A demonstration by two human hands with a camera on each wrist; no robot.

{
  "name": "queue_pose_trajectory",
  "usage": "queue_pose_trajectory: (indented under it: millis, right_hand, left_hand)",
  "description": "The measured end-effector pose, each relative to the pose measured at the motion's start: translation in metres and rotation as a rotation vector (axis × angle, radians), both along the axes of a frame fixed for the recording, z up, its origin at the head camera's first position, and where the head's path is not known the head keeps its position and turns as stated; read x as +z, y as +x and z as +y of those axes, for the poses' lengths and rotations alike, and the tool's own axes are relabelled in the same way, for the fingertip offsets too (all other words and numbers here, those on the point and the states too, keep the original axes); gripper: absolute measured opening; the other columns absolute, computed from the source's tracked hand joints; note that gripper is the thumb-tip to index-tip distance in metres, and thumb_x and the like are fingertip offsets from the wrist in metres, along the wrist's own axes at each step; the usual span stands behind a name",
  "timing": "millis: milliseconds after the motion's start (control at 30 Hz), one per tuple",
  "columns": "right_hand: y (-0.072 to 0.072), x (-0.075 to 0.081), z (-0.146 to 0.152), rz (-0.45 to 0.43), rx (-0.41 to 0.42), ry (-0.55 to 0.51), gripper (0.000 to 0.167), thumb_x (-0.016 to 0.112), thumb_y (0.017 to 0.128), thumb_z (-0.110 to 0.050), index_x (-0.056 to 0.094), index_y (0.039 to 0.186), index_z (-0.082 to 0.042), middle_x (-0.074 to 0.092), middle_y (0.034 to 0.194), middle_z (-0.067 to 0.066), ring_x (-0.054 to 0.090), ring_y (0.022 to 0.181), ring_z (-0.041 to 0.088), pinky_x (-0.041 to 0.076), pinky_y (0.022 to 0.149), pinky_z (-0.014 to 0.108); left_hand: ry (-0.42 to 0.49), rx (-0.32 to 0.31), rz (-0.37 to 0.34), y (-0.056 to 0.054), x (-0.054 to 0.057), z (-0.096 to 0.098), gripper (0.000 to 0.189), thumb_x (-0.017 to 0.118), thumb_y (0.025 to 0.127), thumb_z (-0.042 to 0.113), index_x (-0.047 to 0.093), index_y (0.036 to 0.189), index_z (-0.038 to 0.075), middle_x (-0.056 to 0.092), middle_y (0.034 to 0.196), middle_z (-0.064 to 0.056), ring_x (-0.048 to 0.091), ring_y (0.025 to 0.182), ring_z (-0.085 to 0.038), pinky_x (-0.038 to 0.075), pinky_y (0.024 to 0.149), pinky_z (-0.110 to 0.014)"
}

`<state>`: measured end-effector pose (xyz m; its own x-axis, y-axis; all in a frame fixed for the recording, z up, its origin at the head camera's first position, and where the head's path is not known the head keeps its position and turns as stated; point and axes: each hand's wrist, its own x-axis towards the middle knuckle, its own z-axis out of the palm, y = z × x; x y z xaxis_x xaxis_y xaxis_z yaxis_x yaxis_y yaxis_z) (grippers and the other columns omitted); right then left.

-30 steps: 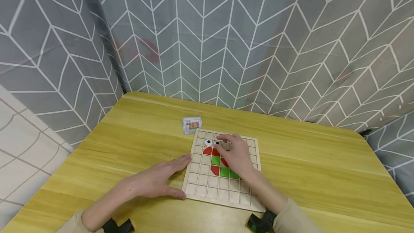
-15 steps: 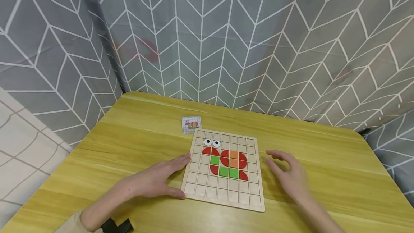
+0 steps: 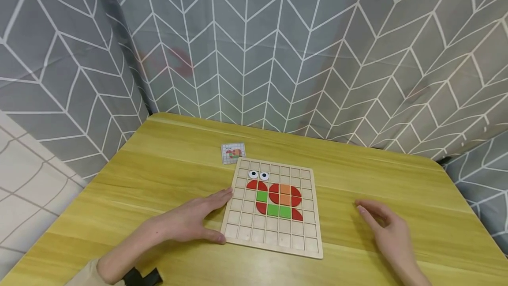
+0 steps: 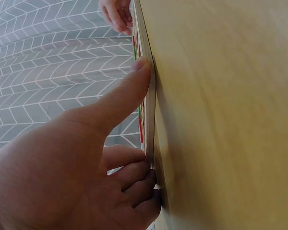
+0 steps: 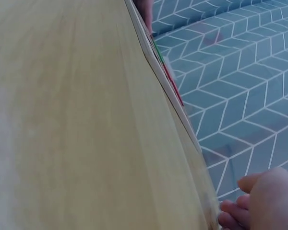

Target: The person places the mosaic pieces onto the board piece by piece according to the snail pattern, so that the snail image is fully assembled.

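Note:
A light wooden grid board (image 3: 274,237) lies on the table. In its cells sit two round eye pieces (image 3: 253,174), several red curved pieces (image 3: 296,201), green squares (image 3: 272,210) and two orange squares (image 3: 285,199), forming a snail-like figure. My left hand (image 3: 190,220) touches the board's left edge with the fingertips and thumb spread along it; the left wrist view shows the thumb (image 4: 120,98) against the rim. To the right of the board, apart from it, my right hand (image 3: 390,231) hovers low over the table, loosely curved, with nothing visible in it.
A small printed card (image 3: 233,153) with a matching gridded figure lies behind the board's far left corner. The yellow wood-grain table (image 3: 178,153) backs onto a grey patterned curtain (image 3: 262,47). A black strap piece (image 3: 143,277) shows by the left wrist.
My right hand has left the right eye piece on the board and moved right, past the board's edge, down toward the table. The left hand has kept its place at the left edge.

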<state>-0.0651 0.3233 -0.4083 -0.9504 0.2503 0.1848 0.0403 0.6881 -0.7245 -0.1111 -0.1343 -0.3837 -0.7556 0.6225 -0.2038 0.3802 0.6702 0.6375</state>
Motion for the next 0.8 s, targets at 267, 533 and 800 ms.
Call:
queue_pose_trajectory:
  millis: [267, 533, 800]
  right_hand:
    - [0.0001, -0.0060, 0.0011, -0.007, 0.021, -0.018, 0.033, 0.063, 0.098, -0.036, 0.071, 0.122, -0.014, 0.073, 0.115, -0.012, 0.056, 0.101, -0.019, 0.041, 0.085, 0.001]
    - [0.0007, -0.0077, 0.0025, 0.006, 0.024, 0.007, 0.032, 0.063, 0.098, -0.035, 0.071, 0.121, -0.015, 0.073, 0.116, -0.011, 0.055, 0.102, -0.020, 0.040, 0.085, 0.000]
    - [0.0005, -0.0096, 0.0029, 0.027, 0.031, 0.021, 0.030, 0.064, 0.098, -0.033, 0.071, 0.120, -0.014, 0.073, 0.114, -0.013, 0.054, 0.102, -0.021, 0.038, 0.087, -0.001]
  left_hand:
    - [-0.001, 0.000, -0.001, -0.0001, 0.0005, 0.0000, 0.105, 0.073, 0.080, 0.062, 0.023, 0.160, 0.017, 0.019, 0.167, -0.003, 0.024, 0.151, -0.028, 0.028, 0.119, -0.055]
    - [0.011, 0.005, -0.011, -0.0006, 0.0003, -0.0005, 0.105, 0.073, 0.079, 0.063, 0.023, 0.160, 0.018, 0.018, 0.167, -0.003, 0.023, 0.152, -0.028, 0.028, 0.119, -0.055]
    - [0.011, 0.004, -0.015, -0.0007, 0.0017, -0.0005, 0.105, 0.073, 0.079, 0.063, 0.024, 0.160, 0.017, 0.020, 0.167, -0.003, 0.025, 0.151, -0.028, 0.029, 0.118, -0.056]
